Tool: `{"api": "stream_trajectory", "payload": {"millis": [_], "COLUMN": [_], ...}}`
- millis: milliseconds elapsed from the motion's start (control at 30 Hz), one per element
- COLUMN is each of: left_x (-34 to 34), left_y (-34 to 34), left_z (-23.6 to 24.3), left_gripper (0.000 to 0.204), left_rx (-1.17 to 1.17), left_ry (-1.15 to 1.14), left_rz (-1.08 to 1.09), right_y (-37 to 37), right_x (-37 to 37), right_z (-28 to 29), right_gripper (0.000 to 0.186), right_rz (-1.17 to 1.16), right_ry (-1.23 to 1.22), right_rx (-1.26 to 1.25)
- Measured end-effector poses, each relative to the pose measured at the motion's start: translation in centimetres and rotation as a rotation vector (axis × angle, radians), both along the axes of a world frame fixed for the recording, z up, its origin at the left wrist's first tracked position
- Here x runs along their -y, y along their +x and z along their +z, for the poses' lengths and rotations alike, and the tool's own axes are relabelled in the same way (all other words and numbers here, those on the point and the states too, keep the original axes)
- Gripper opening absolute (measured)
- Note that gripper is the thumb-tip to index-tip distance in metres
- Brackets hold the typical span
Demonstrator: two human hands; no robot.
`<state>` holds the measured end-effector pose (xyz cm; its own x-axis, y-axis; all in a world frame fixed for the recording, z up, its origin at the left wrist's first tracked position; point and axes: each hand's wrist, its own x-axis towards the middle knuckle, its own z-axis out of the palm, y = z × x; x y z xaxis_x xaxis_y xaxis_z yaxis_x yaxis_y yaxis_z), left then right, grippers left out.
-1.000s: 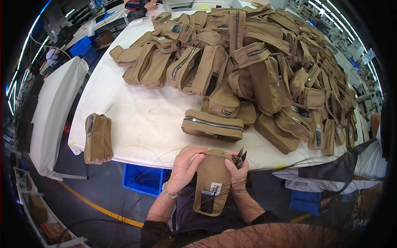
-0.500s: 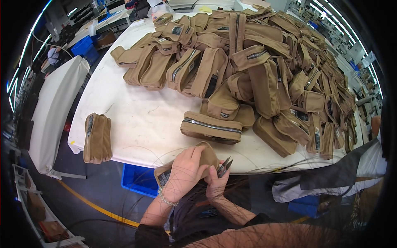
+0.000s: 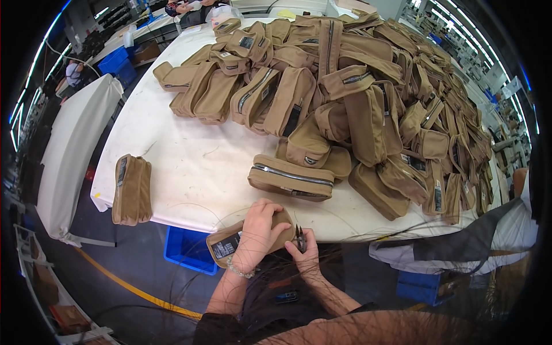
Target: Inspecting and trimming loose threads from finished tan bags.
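Note:
At the near edge of the white-covered table, my left hand point(image 3: 260, 233) grips a tan fabric pouch point(image 3: 282, 222) with a dark printed label on one face. Its fingers curl over the far side of the pouch. Beside the pouch's right end, my right hand point(image 3: 307, 253) is closed around small dark thread snips point(image 3: 299, 236), their points up. Just beyond my hands lies a tan zippered pouch point(image 3: 292, 179). Another pouch point(image 3: 133, 191) stands alone at the table's left edge.
A large heap of tan pouches point(image 3: 362, 75) covers the back and right of the table point(image 3: 190, 144). Below its front edge sits a blue bin point(image 3: 187, 248). A white-covered bench point(image 3: 77, 149) stands at the left. Far back, part of a person point(image 3: 195, 8) shows.
The held pouch has turned and flattened, so its label faces up more fully. My right hand and the snips have shifted slightly, with the points now more upright.

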<state>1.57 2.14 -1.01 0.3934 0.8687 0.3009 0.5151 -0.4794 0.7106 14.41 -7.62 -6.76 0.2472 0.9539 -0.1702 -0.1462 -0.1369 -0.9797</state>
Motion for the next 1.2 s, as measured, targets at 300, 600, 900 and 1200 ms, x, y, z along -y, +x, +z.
{"api": "stream_trajectory", "payload": {"millis": [300, 600, 900, 1200], "left_x": [-0.7, -1.0, -1.1, -1.1], "left_y": [-0.2, 0.3, 0.6, 0.1], "left_z": [-0.6, -1.4, -2.4, -1.6], "left_gripper": [0.026, 0.021, 0.009, 0.006], "left_rx": [0.022, -0.006, -0.174, -0.17], "left_ry": [-0.051, 0.01, 0.204, 0.161], "left_rz": [-0.058, 0.043, 0.084, 0.009], "right_y": [0.7, 5.0, 6.2, 4.8], "right_x": [0.1, -1.7, -4.5, -6.6], "right_z": [0.7, 5.9, 9.4, 10.5], "right_gripper": [0.035, 0.03, 0.034, 0.024], "right_rz": [0.042, 0.041, 0.186, 0.361], "right_ry": [0.0, 0.176, 0.51, 0.59], "right_rx": [-0.056, 0.484, 1.458, 1.539]}}
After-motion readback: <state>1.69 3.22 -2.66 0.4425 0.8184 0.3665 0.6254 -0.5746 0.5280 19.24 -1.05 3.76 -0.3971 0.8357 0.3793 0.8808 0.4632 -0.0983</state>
